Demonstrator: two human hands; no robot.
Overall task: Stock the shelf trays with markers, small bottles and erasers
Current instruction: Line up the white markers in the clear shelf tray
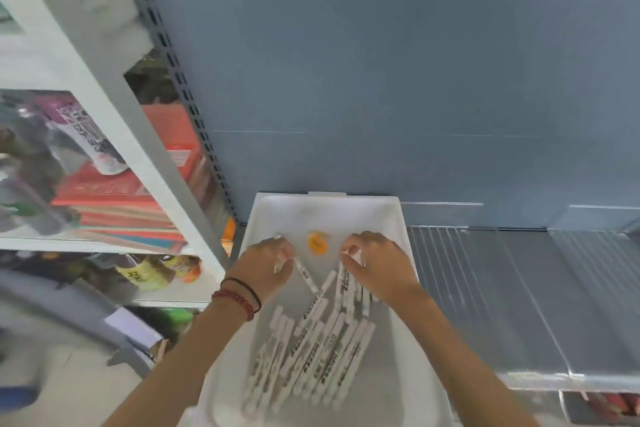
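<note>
A white tray [398, 218] sits on the grey shelf and holds several white markers [311, 350] lying in a loose pile. A small orange round thing [318, 243] lies near the tray's back. My left hand [268, 265] is inside the tray on the left, fingers curled round one white marker [306, 276] that angles down to the right. On the right, my right hand [375, 262] pinches the upper ends of a few markers [349, 291]. Bracelets circle the left wrist.
A ribbed grey shelf [519, 288] stretches to the right of the tray, with a blue back panel [381, 80] behind. At left, a white shelving unit [114, 104] holds bottles, red boxes and packets. Red items show under the shelf at bottom right.
</note>
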